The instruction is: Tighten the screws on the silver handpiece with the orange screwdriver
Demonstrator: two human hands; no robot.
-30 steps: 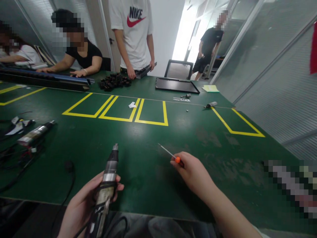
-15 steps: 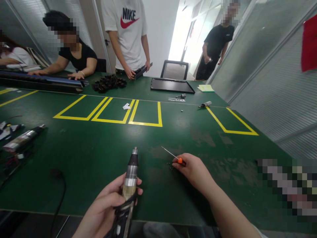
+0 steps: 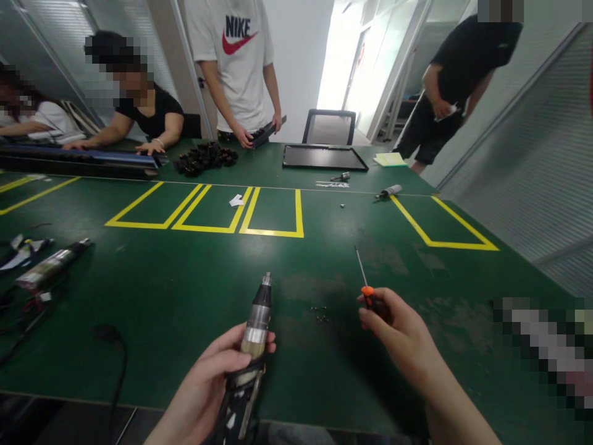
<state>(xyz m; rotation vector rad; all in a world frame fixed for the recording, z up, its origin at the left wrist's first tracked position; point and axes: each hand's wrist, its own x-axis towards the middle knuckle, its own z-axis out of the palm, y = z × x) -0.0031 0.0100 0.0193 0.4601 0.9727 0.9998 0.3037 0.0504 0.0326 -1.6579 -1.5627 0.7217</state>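
My left hand is wrapped round an electric screwdriver, its silver tip pointing up and away over the green table. In my right hand is a small screwdriver with an orange and black handle, its thin shaft pointing away from me. Several tiny screws lie on the table between my two hands.
Another electric screwdriver and wires lie at the left, a black cable nearer. Beyond the yellow tape outlines are black parts, a dark panel and a grey tool. Several people are around the far side.
My right hand has moved right, away from the screws, and its screwdriver now points more straight ahead. My left hand has shifted slightly right. The person in black at the right has come closer.
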